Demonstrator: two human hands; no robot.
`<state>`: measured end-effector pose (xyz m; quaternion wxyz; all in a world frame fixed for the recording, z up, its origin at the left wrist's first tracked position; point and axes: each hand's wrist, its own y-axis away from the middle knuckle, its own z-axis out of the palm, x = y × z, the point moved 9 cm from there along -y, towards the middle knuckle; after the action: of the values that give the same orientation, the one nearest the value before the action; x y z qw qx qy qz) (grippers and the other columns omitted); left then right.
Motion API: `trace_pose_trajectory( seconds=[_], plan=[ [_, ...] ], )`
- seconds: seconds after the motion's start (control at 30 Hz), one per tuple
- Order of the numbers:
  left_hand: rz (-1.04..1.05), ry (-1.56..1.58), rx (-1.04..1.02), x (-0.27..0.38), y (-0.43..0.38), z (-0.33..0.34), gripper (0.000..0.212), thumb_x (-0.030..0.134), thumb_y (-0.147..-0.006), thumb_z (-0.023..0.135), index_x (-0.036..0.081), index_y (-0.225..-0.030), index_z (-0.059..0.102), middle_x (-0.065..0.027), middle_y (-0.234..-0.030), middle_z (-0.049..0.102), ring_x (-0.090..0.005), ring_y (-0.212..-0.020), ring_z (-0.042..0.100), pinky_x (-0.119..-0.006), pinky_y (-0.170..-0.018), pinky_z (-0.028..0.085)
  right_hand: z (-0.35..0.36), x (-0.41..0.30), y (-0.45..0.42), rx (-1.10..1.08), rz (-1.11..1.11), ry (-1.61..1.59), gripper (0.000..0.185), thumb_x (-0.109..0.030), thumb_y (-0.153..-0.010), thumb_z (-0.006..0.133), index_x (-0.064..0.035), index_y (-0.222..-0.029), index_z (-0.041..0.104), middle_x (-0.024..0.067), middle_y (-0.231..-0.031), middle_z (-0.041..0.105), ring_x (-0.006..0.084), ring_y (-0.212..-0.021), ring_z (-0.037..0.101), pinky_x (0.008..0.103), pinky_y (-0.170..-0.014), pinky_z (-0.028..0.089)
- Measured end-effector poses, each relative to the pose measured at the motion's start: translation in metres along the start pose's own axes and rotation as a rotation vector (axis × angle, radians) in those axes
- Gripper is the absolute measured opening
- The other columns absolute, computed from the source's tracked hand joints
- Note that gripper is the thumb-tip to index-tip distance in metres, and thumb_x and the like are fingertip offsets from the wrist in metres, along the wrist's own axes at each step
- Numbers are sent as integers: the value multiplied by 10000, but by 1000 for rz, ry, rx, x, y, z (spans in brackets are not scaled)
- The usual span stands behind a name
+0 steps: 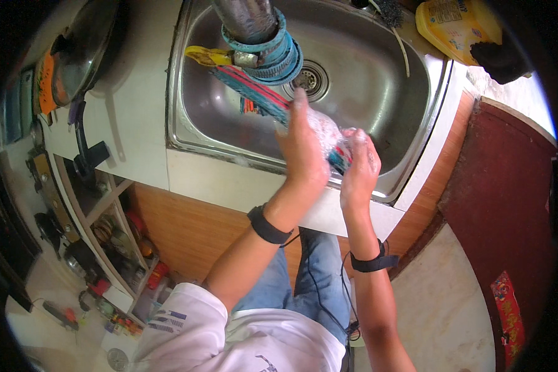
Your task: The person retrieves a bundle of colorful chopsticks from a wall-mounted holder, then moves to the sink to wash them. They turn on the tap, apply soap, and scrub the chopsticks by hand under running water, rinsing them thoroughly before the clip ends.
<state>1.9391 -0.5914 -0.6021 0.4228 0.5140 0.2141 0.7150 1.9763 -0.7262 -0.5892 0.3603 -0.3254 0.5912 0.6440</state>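
A foamy bundle of chopsticks (255, 90), in pink, teal and dark tones, slants across the front of the stainless steel sink (376, 60). Around its middle is my left hand (302, 144), thumb uppermost, with white suds over the sticks. My right hand (360, 162) grips the near end of the same bundle close to the sink's front rim. The far end of the sticks reaches under the faucet (265, 51), which has a blue collar and a yellow lever. No running water shows. Colored marks below the bundle look like its reflection in the sink wall.
A wire scrubber (390, 14) lies at the sink's back right. Beside it stands a yellow plastic jug (460, 28) with a dark cloth (500, 60). On the left counter are a pan with a lid (83, 56) and a black handle. Shelves (116, 228) hold jars below.
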Motion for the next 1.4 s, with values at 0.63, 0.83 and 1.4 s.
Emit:
trace_pose_trajectory(
  seconds=[0.63, 0.83, 1.4],
  plan=[
    [72, 43, -353, 88, -6, 38, 337, 368, -969, 527, 159, -713, 461, 45, -569, 366, -114, -517, 358, -315, -576, 376, -33, 10, -9, 36, -1, 216, 405, -232, -928, 631, -48, -585, 520, -74, -568, 394, 48, -526, 304, 266, -472, 217],
    [87, 90, -167, 102, -22, 22, 306, 387, -996, 446, 164, -791, 487, 48, -627, 387, -109, -520, 320, -311, -560, 358, -17, -29, -9, 37, -130, 406, 408, -228, -924, 642, -9, -595, 544, -63, -554, 409, 49, -526, 325, 260, -473, 229],
    [138, -352, -522, 33, 7, 47, 489, 324, -1006, 465, 25, -1392, 449, -39, -1376, 489, -132, -1289, 403, -296, -1089, 286, 94, -18, -4, -471, -500, 809, 508, -286, -1007, 323, 76, -1353, 409, 320, -1443, 343, 460, -1310, 379, 443, -1072, 332]
  ],
)
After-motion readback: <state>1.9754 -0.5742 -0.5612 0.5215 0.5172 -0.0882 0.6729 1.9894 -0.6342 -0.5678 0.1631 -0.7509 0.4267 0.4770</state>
